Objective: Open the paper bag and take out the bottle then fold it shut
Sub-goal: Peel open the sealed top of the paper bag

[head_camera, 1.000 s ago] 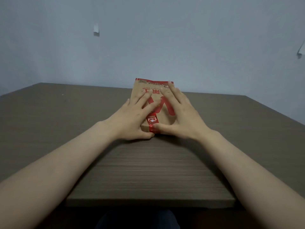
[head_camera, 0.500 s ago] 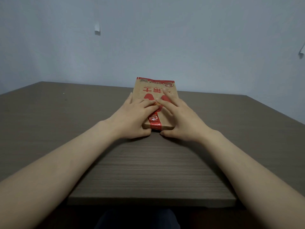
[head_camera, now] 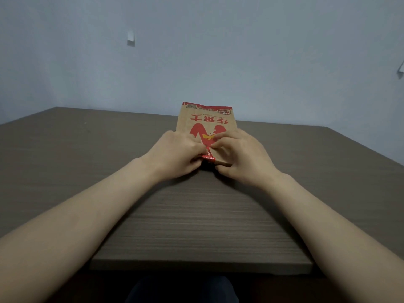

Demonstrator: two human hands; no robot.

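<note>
Both hands pinch the near folded edge of the paper bag (head_camera: 206,125), lying flat on the table (head_camera: 65,162) at twelve o'clock; left hand (head_camera: 178,155) and right hand (head_camera: 241,157) closed on it; no bottle visible; opening apparently just starting

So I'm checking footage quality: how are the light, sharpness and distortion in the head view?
Head view: dim, flat bluish light, soft shadows under the left hand and right hand; paper bag print reasonably sharp; wide-angle stretch enlarges the forearms and bows the table.
</note>
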